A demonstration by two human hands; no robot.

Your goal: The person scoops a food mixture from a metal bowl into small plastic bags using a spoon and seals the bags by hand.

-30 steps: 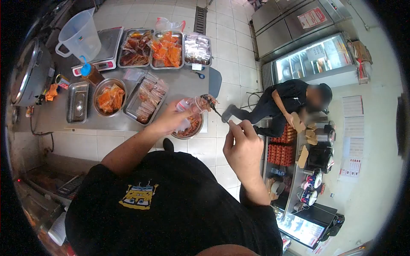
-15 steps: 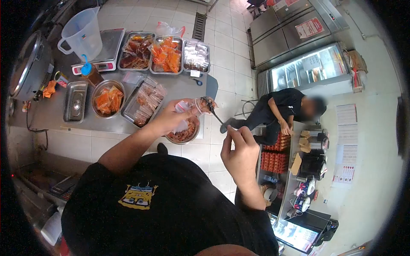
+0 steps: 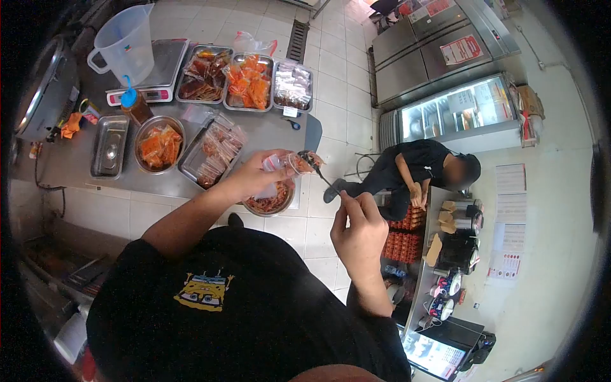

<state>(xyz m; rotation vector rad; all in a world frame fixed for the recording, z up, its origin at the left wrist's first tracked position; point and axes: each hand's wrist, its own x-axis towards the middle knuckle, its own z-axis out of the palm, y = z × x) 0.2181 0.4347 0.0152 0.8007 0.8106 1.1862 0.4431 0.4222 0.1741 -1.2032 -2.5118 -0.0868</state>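
My left hand (image 3: 251, 177) is closed around a small clear plastic bag (image 3: 296, 167), held above the table's edge. Reddish chopped food shows at the bag's mouth. In my right hand (image 3: 360, 234) I pinch the handle of a dark spoon (image 3: 326, 179); its head is at the bag's mouth, against the food. Below my left hand sits a metal bowl (image 3: 282, 207) of the same reddish mix, partly hidden by the hand. Beside it a metal tray (image 3: 186, 168) holds several filled small bags (image 3: 221, 145).
On the steel table (image 3: 267, 130) stand a bowl of orange packets (image 3: 160, 148), a lidded metal pan (image 3: 109, 148), a sauce bottle (image 3: 135, 107), a scale (image 3: 153, 94) with a plastic jug (image 3: 127, 48), and several trays of packets. To the right, a co-worker (image 3: 417, 167) sits by stacked red egg trays (image 3: 401, 247).
The spoon's head has tipped slightly at the bag's mouth, while both my hands keep their hold. The co-worker's hands have moved closer together. The whole view has shifted a little.
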